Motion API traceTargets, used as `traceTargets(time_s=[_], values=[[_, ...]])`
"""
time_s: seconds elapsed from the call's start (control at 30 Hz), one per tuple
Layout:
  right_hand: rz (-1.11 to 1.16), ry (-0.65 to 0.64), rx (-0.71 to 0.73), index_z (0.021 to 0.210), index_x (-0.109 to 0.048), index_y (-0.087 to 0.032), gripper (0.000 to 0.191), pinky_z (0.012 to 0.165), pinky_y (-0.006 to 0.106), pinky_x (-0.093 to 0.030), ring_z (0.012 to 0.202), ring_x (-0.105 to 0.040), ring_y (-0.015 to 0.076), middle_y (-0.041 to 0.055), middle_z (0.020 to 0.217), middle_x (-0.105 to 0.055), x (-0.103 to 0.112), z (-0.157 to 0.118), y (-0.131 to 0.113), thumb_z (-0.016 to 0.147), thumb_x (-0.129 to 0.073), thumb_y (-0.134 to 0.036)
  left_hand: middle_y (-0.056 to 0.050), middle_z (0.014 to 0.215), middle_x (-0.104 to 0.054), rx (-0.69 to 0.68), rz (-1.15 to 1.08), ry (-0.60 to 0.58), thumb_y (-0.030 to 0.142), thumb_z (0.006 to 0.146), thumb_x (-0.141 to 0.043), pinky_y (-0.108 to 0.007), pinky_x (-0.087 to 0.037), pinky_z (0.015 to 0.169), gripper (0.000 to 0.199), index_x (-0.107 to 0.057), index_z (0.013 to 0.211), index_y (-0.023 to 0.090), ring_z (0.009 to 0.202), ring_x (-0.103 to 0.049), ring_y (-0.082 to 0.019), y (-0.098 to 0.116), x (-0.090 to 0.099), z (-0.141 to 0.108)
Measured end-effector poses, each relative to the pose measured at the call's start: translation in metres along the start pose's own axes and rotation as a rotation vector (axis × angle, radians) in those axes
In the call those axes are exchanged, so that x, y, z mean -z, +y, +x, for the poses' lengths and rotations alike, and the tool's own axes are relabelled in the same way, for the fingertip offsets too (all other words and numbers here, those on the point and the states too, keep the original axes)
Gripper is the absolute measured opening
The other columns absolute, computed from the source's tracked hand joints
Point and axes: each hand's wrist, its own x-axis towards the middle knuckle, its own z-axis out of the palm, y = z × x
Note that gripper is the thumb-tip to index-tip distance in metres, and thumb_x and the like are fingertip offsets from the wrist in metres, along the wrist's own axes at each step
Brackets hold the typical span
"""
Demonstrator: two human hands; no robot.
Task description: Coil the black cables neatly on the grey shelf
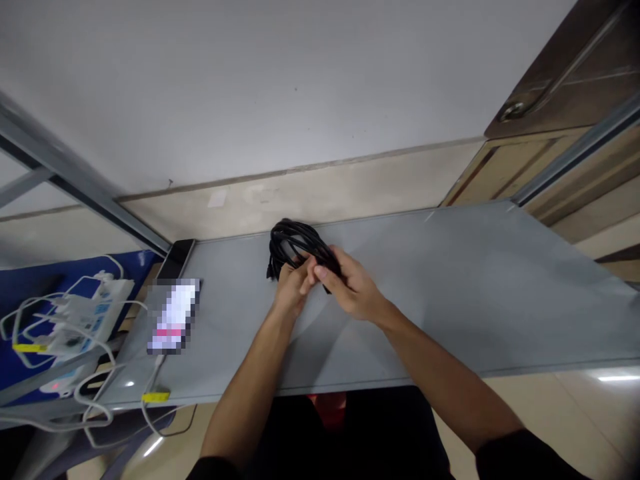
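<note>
Peer: where's the cable; what have you got hold of?

Me: black cable coil (313, 237) is right in front of me, its far side close to the back edge of the grey tabletop (475, 280); right hand (359, 288) is closed round its near right side, thumb in front, fingers passing behind; left hand (291, 288) is just beside it, fingers bent in towards the right thumb; can't tell whether the left pinches a strand, my own fingers hide it.

Peer: loops tidy?

Me: roughly; some strands cross and the loops fan out at the far side.

Peer: how do you handle it well?

Me: I'd let the right do the clamping, firm but not crushing; left straightens one strand at a time; square the loops before squeezing harder, else they'd probably spring apart; no sharp bends, the jacket could kink; left elbow clear of the lit phone (174, 313) and its white lead (159, 361), easy to snag.
</note>
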Motion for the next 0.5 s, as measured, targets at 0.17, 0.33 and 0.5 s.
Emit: traceTargets(time_s=[0.17,0.33,0.5], values=[[0.042,0.434,-0.01,0.106,-0.058,-0.03,0.037,0.064,0.035,-0.062,0.064,-0.07,0.0182,-0.0005,0.083,-0.073,-0.003,0.01,0.014,0.099,-0.064,-0.066,-0.003,0.09,-0.075,-0.156,-0.101,0.184,0.055,0.082,-0.083,-0.031,-0.059,0.077,0.037,-0.067,0.09,0.022,0.085,-0.071,-0.018,0.008,-0.008,0.0],[-0.002,0.678,-0.035,0.108,-0.057,-0.029,0.037,0.058,0.031,-0.057,0.064,-0.068,0.0166,0.0002,0.087,-0.071,0.004,0.019,0.028,0.098,-0.061,-0.065,-0.004,0.102,-0.077,-0.307,-0.034,0.232,0.062,0.08,-0.085,-0.034,-0.058,0.091,0.051,-0.07,0.113,0.026,0.102,-0.075,-0.021,0.011,-0.009,-0.002],[-0.215,0.813,-0.024,0.093,-0.053,-0.027,0.034,0.061,0.03,-0.053,0.062,-0.059,0.0161,-0.0024,0.073,-0.059,0.022,0.024,0.05,0.101,-0.055,-0.06,0.0,0.089,-0.073,-0.234,-0.076,-0.02,0.063,0.068,-0.093,-0.034,-0.059,0.085,0.067,-0.071,0.122,0.029,0.085,-0.073,-0.018,0.014,-0.007,-0.006]])
